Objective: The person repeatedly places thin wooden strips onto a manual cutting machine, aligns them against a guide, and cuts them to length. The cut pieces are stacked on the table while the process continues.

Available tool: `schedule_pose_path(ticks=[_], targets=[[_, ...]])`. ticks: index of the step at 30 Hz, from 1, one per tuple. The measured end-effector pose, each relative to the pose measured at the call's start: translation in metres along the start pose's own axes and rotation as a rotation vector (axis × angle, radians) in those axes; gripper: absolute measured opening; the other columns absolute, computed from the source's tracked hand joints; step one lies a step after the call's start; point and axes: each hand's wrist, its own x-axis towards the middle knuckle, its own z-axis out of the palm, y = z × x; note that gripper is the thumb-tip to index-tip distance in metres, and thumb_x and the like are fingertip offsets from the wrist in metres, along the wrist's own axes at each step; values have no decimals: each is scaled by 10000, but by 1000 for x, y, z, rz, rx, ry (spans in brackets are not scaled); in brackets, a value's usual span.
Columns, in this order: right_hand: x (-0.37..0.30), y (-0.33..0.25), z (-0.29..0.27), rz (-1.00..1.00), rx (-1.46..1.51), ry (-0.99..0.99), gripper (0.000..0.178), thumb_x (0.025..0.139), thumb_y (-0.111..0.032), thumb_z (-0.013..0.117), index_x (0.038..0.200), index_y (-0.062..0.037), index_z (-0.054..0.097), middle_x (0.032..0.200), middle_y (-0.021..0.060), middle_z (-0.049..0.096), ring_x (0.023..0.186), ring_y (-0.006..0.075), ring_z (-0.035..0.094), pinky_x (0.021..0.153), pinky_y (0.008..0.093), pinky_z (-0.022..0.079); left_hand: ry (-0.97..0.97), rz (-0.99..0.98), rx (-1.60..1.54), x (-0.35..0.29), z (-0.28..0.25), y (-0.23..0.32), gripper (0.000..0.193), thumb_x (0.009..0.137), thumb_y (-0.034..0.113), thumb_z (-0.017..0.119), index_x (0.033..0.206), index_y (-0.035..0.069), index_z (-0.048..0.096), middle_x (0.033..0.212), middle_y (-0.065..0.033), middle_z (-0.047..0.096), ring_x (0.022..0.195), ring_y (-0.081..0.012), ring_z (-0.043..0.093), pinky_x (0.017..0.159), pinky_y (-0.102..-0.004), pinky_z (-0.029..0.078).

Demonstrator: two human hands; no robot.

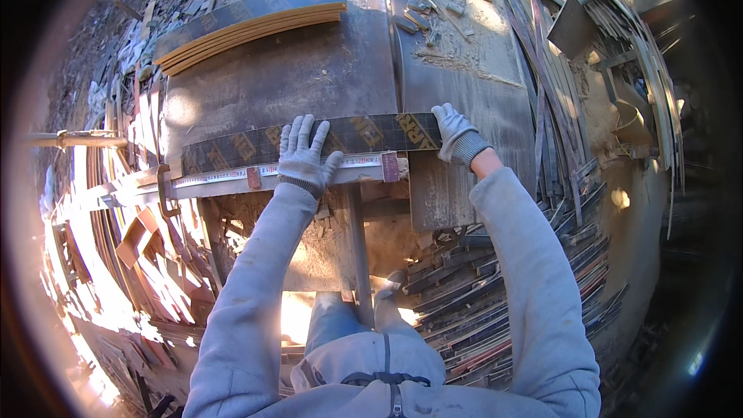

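Note:
A long strip of dark film-faced plywood with yellowish markings lies crosswise on the work table in front of me. My left hand, in a pale knit glove, rests flat on the strip with the fingers spread. Gloved the same way, my right hand grips the strip's right end, fingertips over its far corner. Along the near edge of the strip runs a measuring tape fixed to a pale rail, partly covered by my left hand. Two reddish-brown blocks, one of them the right block, sit on that rail.
A stack of similar plywood strips lies at the table's far left. A rusty clamp grips the rail's left part. Wood scraps and dust lie on the far right panel. Piles of long offcuts surround the table.

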Motion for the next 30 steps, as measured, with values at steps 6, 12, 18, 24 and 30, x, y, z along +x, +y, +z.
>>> schedule_pose_path(ticks=[6,12,18,24,30], targets=[[3,3,3,-30,33,5,900,642,-115,874,1446,10,490,1316,260,559,1230,462,619,1075,470,546,50,7,-14,-2,4,-3,755,991,532,685,1633,162,543,1711,-212,438,1622,-409,354,1380,-562,199],[7,6,7,-38,20,12,921,638,-118,863,1468,6,483,1306,261,578,1223,466,632,1070,472,549,20,-1,-11,1,11,-11,756,989,539,683,1637,176,541,1708,-201,443,1628,-396,348,1382,-558,195],[10,4,5,-27,-24,19,917,638,-147,868,1464,-8,496,1320,256,594,1232,457,640,1069,473,552,58,7,15,3,13,-11,736,1004,534,680,1635,181,540,1705,-190,449,1628,-395,351,1381,-556,203],[11,2,2,-37,-34,58,879,646,-171,873,1438,-28,518,1314,240,603,1234,446,643,1059,478,554,38,-10,4,5,15,-14,715,1016,539,670,1626,187,549,1703,-177,454,1628,-392,351,1380,-559,208],[10,-7,-5,-14,-38,17,766,733,-133,841,1425,-23,531,1325,231,606,1252,419,662,1069,473,568,61,-4,24,5,18,-15,711,1020,559,656,1616,183,561,1708,-177,449,1628,-384,352,1381,-556,206]])
